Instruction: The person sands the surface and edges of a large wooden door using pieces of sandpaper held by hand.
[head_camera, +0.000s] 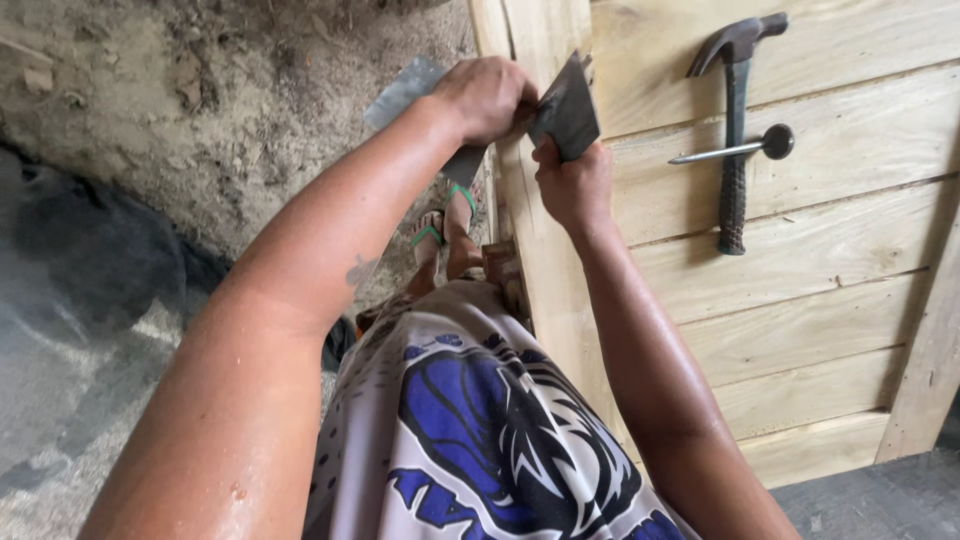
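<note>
My left hand (487, 95) is closed around a flat, light grey metal strip (400, 88) that sticks out to the upper left. Just below and to the right, my right hand (573, 188) grips a dark flat metal blade (568, 112) from underneath. The blade sits against the left edge of a pale wooden panel (820, 230). Both hands meet at that edge, almost touching. Whether the strip and the blade are one tool is hidden by my left hand.
A claw hammer (735, 140) and a long nail with a round head (735, 150) lie on the panel's boards at the upper right. My feet in green-strapped sandals (442, 228) stand on dirt ground. A dark sheet (90, 270) lies at the left.
</note>
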